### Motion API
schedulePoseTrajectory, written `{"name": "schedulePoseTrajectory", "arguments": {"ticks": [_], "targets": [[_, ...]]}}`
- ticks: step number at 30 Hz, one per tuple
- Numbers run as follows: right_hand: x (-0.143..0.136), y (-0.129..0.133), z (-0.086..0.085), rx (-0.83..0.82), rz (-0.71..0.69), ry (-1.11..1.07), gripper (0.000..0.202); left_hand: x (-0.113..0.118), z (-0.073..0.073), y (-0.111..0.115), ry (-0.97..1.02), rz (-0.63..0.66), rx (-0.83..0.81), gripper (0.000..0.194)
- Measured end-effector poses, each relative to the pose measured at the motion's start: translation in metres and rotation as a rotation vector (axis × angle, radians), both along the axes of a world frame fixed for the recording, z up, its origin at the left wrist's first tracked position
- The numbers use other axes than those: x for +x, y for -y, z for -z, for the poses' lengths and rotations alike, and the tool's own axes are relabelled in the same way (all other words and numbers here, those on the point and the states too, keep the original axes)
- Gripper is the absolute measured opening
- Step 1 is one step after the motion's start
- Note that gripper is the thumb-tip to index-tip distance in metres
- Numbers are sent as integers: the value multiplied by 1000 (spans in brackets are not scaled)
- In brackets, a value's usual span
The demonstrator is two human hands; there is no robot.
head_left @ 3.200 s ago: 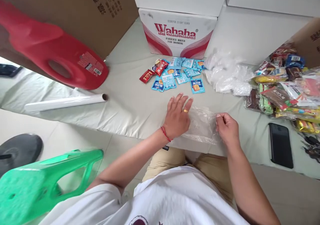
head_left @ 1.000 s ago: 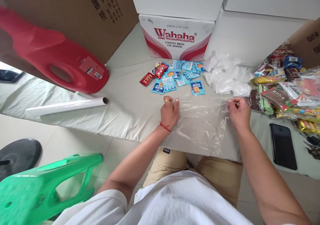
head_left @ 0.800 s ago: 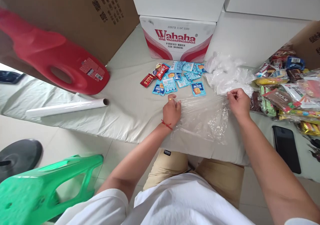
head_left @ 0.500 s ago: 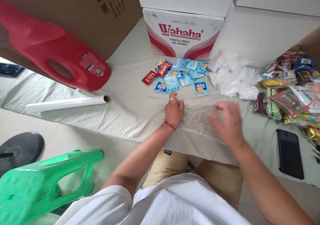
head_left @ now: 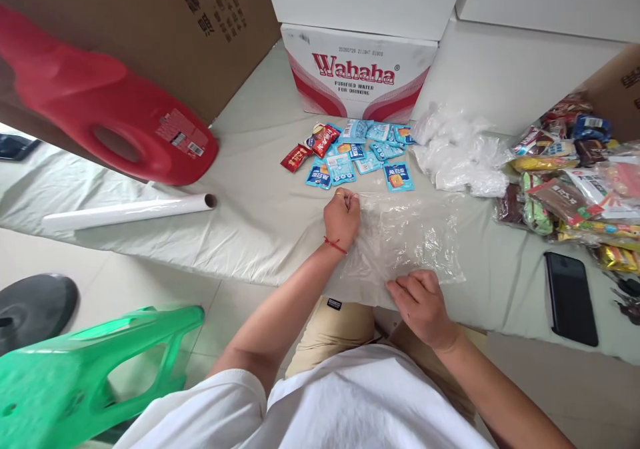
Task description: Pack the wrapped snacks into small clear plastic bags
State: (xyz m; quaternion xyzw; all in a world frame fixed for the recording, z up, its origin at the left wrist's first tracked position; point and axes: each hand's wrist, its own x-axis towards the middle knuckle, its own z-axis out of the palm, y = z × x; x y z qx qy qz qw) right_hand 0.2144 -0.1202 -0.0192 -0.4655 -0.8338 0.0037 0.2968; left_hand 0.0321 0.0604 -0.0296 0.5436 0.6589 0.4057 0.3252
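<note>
A clear plastic bag (head_left: 420,232) lies spread on the cloth-covered table in front of me. At its upper left corner, my left hand (head_left: 343,217) is closed with the edge of the bag pinched in its fingers. Down at the bag's near edge, my right hand (head_left: 419,302) has its fingers pressed together on the film. Just beyond the bag lie several blue snack packets (head_left: 341,167), one of them, a blue packet (head_left: 399,177), set apart on the right. Two red packets (head_left: 320,140) rest at the left of this group.
Crumpled clear bags (head_left: 460,152) are heaped right of the packets, beside a pile of assorted snacks (head_left: 575,189). A black phone (head_left: 571,299) lies at right. On the left are a white roll (head_left: 130,212), a red jug (head_left: 115,112) and a green stool (head_left: 100,362). A Wahaha carton (head_left: 360,72) stands behind.
My right hand has moved down and left to the bag's near edge, its fingers now closed. The bag lies flatter and wider. My left hand keeps its hold at the corner.
</note>
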Motion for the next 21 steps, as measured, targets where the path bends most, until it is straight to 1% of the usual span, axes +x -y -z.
{"name": "schedulePoseTrajectory", "arguments": {"ticks": [3, 6, 8, 10, 12, 13, 15, 16, 17, 18, 19, 21], "targets": [[3, 18, 4, -48, -12, 35, 37, 0, -1, 0, 13, 5, -16, 19], [1, 29, 4, -105, 5, 61, 31, 2, -5, 3, -70, 41, -5, 30], [-1, 31, -5, -163, -2, 60, 22, 4, -7, 6, -161, 63, 9, 33], [-1, 27, -26, -282, -57, 3, 16, 6, -9, 7, -246, 72, 6, 31], [2, 16, -53, -385, -87, -112, 16, 8, -9, 9, -314, 77, -16, 25], [5, 8, -67, -380, -57, -170, 16, 8, -10, 9, -342, 80, -27, 22], [12, -13, -89, -248, 101, -224, 17, 9, -11, 10, -384, 85, -51, 20], [15, -24, -96, -190, 190, -210, 18, 9, -12, 10, -397, 87, -63, 20], [16, -35, -99, -166, 258, -182, 22, 10, -13, 10, -406, 87, -75, 21], [16, -45, -99, -185, 298, -139, 27, 10, -14, 11, -409, 86, -86, 21], [14, -52, -96, -235, 307, -88, 33, 10, -15, 11, -407, 86, -95, 21], [4, -59, -85, -328, 269, 23, 44, 9, -15, 12, -394, 82, -101, 21]]}}
